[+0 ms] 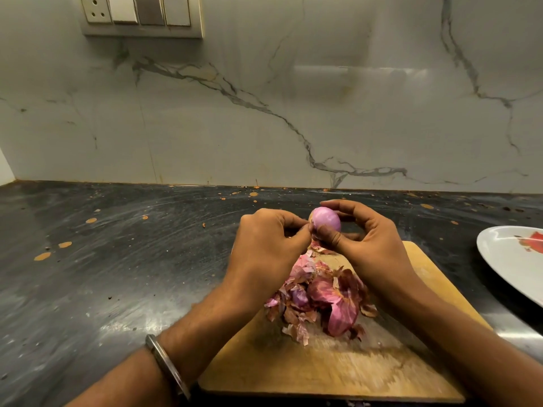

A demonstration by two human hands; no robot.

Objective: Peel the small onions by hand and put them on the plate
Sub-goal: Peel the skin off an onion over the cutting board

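Peeling step nearing its end — the right hand (pixel 373 245) is gripping a small onion (pixel 326 219), thumb and fingers curled round it, while the left hand (pixel 264 245) is pinching a last shred of skin at its lower end. The onion is being held above the far edge of the cutting board (pixel 323 368), over a heap of peelings (pixel 320 298). Next, probably — carrying it right to the plate (pixel 511 259) at the dark bench's (pixel 102 274) right edge. Behind, a marble wall is bearing a switch panel (pixel 141 14).
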